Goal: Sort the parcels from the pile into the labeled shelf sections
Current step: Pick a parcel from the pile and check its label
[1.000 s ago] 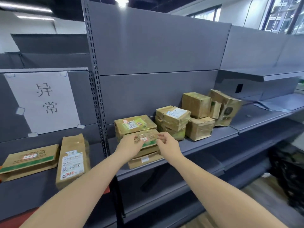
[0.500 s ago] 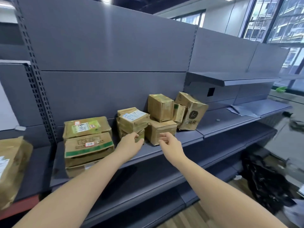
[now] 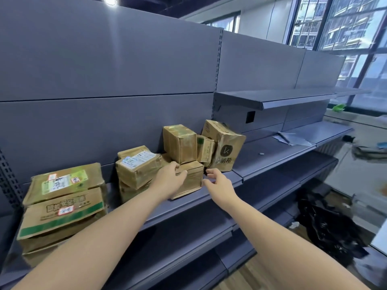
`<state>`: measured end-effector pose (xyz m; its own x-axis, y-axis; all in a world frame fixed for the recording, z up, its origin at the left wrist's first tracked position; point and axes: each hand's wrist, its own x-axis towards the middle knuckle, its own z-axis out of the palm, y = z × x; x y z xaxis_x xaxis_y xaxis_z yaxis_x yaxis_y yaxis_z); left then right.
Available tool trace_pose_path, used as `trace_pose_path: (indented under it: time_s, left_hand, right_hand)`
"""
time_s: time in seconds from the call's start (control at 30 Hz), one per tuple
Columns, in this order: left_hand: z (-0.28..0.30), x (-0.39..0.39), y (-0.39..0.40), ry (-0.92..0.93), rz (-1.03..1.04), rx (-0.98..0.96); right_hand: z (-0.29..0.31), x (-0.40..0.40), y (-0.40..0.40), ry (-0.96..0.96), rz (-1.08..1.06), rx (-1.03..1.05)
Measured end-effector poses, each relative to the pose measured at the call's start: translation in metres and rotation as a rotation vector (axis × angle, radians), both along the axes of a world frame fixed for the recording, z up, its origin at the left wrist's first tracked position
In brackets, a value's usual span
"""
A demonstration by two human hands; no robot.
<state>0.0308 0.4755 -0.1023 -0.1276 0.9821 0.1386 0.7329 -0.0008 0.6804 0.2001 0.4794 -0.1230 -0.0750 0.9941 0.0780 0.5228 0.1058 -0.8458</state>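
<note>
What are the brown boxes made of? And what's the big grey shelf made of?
The boxes look like brown cardboard wrapped in shiny clear tape: the corners are dented and creased, and the sides gleam. The shelf looks like painted metal, grey and smooth with a soft sheen; its upright post has rows of punched slots. I can't be fully sure from a picture.

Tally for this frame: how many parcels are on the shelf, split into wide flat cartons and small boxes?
Wide flat cartons, stacked at the left: 3
Small boxes: 6
Total: 9 parcels, though any hidden behind these cannot be ruled out.
</note>
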Motion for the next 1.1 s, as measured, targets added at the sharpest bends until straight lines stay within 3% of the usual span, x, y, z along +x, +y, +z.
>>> trace_pose_path:
  time_s: [0.73, 1.1]
  left_hand:
    - [0.021, -0.008, 0.237, 0.162, 0.133, -0.01]
    - [0.026, 0.025, 0.289, 0.283, 0.34, -0.188]
  right_hand:
    - [0.016, -0.013, 0.215, -0.011, 0.018, 0.013]
    - [0.01, -0.011, 0.283, -0.059, 0.272, -0.043]
